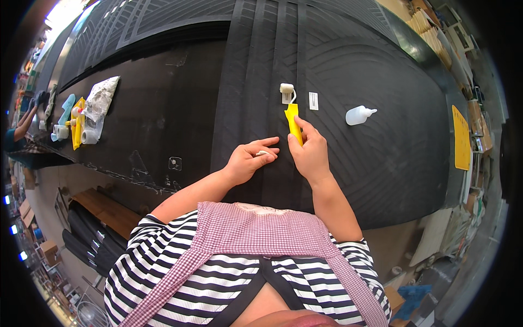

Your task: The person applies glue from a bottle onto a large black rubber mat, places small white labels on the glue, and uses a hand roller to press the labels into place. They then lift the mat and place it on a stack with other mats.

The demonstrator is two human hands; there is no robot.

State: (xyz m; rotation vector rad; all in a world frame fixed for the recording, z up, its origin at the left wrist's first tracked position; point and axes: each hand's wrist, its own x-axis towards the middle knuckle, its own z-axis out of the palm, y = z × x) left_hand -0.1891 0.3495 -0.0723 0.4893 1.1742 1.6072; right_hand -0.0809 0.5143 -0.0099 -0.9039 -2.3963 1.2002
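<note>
My right hand is closed around the yellow handle of a small paint roller. Its white roller head lies over a small white label on the black patterned sheet. A second white label lies flat just right of the roller. My left hand is beside the handle, its thumb and fingers pinching a small white piece, mostly hidden. Its index finger points toward the roller. A white squeeze bottle with a pointed nozzle lies on its side to the right.
On the dark table at the left lie a clear plastic bag, a yellow item and white rolls. A yellow board sits at the right edge. Another person stands at the far left. Dark panels lean below the table.
</note>
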